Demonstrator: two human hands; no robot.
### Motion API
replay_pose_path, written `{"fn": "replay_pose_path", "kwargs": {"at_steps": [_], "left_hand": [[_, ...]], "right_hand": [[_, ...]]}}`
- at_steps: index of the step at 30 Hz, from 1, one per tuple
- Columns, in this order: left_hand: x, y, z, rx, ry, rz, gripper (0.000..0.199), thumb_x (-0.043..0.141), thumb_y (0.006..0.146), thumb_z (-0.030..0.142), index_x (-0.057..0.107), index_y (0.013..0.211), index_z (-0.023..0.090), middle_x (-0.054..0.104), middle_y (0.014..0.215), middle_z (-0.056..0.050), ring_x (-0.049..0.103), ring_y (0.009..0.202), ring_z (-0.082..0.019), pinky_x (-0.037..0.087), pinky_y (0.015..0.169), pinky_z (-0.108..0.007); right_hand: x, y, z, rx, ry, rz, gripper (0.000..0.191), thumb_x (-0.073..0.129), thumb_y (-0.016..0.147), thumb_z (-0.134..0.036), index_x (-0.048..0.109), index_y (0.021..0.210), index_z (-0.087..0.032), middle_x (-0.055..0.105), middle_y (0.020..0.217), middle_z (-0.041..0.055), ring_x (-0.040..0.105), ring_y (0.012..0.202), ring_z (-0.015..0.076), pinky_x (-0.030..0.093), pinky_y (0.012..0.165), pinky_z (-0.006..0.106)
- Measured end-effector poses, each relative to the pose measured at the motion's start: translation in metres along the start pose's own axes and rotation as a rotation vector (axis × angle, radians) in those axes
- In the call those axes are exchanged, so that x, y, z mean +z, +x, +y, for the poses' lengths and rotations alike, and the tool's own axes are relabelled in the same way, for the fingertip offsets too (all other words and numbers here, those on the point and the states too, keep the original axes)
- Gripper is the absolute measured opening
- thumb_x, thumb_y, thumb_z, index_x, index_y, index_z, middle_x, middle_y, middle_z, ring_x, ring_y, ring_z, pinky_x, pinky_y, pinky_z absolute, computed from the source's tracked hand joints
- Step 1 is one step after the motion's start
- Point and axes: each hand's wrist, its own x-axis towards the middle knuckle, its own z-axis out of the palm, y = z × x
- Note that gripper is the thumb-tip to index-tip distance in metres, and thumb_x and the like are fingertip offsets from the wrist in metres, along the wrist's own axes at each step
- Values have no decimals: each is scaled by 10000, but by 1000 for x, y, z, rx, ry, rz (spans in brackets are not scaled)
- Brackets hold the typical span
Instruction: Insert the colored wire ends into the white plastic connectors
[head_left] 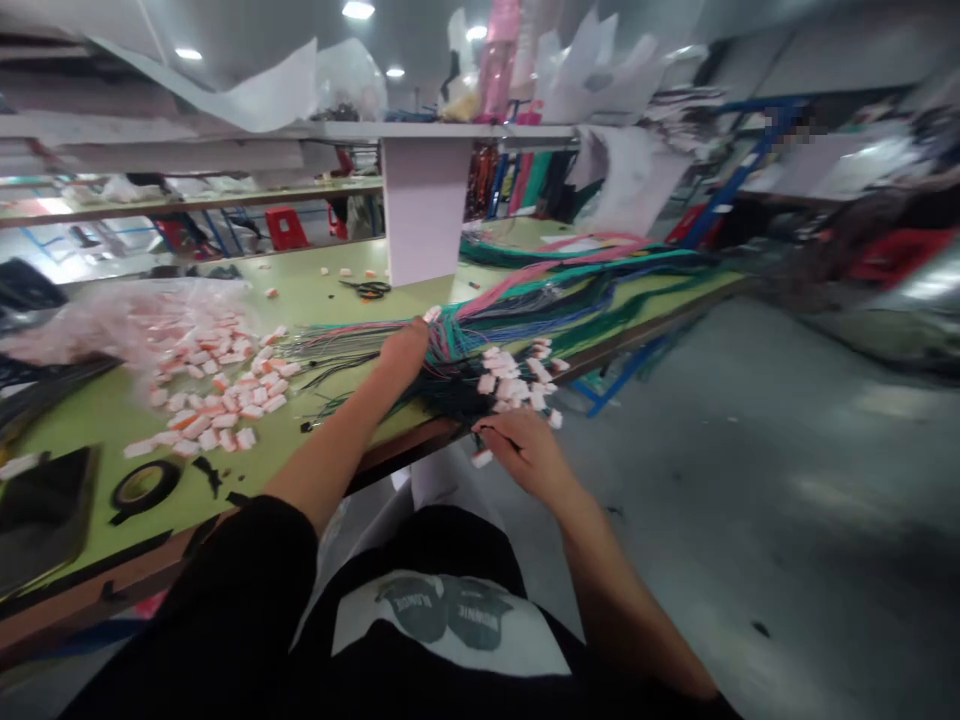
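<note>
My left hand (pixel 405 350) is closed at the near end of the wire bundle, a small white connector (pixel 432 314) showing at its fingertips. Green, pink, blue and black wires (pixel 555 290) run away to the right across the table. At the table's front edge my right hand (pixel 525 450) pinches a dark wire; a white connector (pixel 482 458) hangs just below the fingers. Right above this hand, a cluster of white connectors (pixel 514 380) sits on wire ends beyond the edge. The exact grip of both hands is partly hidden.
Loose white-and-orange connectors (pixel 232 390) lie piled left by a clear plastic bag (pixel 135 320). Black tape (pixel 145 487), a dark flat device (pixel 45 515) and scissors (pixel 366 289) lie on the green table (pixel 300 265). A white panel (pixel 424 210) supports a shelf (pixel 345 130).
</note>
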Motion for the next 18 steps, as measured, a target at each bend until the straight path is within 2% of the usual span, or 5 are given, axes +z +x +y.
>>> {"fn": "replay_pose_path", "kwargs": {"at_steps": [4,6,10,13,18], "left_hand": [[8,11,19,224,152,-66,310,385,849,132,563,1099,89,628,1064,-183,595,1017,-212,435,855,-281],[12,15,25,276,170,-102,277,415,830,133,623,1011,106,647,1028,-178,596,1020,-230,439,855,-295],[10,22,33,296,248,-136,238,460,767,74,682,848,90,672,893,-204,612,971,-301,458,818,-394],[9,24,40,306,286,-151,218,485,743,70,698,780,98,675,815,-202,619,945,-320,463,797,-417],[23,15,41,276,253,-157,305,391,822,130,682,897,74,663,901,-223,619,964,-291,471,792,-362]], "right_hand": [[0,-33,5,24,4,-8,287,388,891,-281,654,823,-197,708,759,42,619,686,150,439,685,291],[-1,-43,5,44,4,-24,271,394,891,-274,652,844,-204,708,768,38,618,689,148,442,697,292],[-6,-53,5,71,7,-40,264,397,890,-272,652,868,-203,704,750,35,624,677,145,448,701,289],[-7,-55,2,78,8,-53,273,388,891,-259,652,867,-197,704,753,39,628,684,146,452,696,286],[3,-51,-8,79,69,-74,247,410,873,-219,654,897,-197,711,824,47,634,747,145,458,739,291]]}}
